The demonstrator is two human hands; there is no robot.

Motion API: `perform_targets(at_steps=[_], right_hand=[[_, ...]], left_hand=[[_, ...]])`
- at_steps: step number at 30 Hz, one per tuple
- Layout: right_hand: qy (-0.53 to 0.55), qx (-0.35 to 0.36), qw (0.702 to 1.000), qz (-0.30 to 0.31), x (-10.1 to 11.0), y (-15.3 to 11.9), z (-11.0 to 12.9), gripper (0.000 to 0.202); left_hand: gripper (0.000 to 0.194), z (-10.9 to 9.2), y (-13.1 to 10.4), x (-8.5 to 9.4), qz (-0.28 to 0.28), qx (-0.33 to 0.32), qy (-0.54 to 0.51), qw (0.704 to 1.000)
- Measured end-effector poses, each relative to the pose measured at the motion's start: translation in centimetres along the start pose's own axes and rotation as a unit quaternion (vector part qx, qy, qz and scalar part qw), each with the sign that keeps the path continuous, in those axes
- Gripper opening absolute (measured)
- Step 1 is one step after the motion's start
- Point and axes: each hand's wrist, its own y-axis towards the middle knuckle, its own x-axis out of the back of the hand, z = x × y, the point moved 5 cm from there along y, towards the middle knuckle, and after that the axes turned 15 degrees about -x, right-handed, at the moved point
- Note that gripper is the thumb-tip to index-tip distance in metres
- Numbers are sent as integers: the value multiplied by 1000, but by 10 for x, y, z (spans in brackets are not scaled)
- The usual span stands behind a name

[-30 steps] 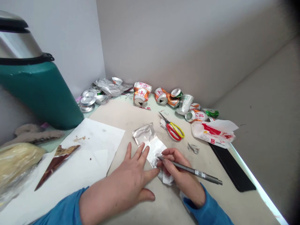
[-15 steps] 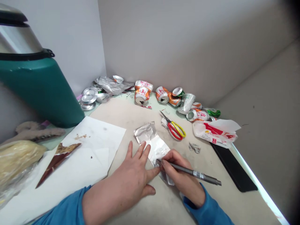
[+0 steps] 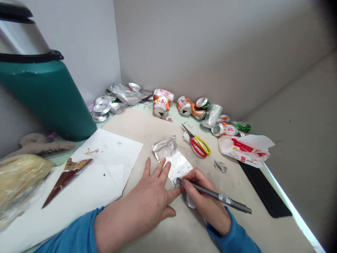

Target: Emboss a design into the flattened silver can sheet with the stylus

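A sheet of silvery aluminium, cut from a can by its look, lies creased on the beige mat. My left hand is spread flat with its fingertips on the sheet's left edge. In my right hand is a dark grey pen, held in a writing grip, its tip down on the lower part of the sheet. My fingers cover some of the sheet's lower end. Beyond it rest scissors with red and yellow handles.
Crushed drink cans line the wall, with can ends stacked at back left. A green bottle stands left, near white paper bearing a brown scrap. At right are a tissue pack and a black flat object.
The view has shifted slightly, so everything sits a little further right. Both hands keep nearly the same place on the sheet, the pen tip still against it.
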Motion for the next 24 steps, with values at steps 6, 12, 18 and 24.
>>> perform_targets(at_steps=[6, 12, 18, 24], right_hand=[[-40, 14, 999, 4, -3, -2, -1, 12], [-42, 7, 999, 7, -3, -2, 0, 12], [-48, 12, 999, 4, -4, -1, 0, 12], [-54, 11, 998, 5, -4, -1, 0, 11]], left_hand=[[50, 0, 0, 0, 1, -2, 1, 1000], [50, 1, 0, -2, -4, -2, 4, 1000], [49, 1, 0, 0, -7, 5, -8, 1000], [48, 2, 0, -2, -11, 1, -5, 1000]])
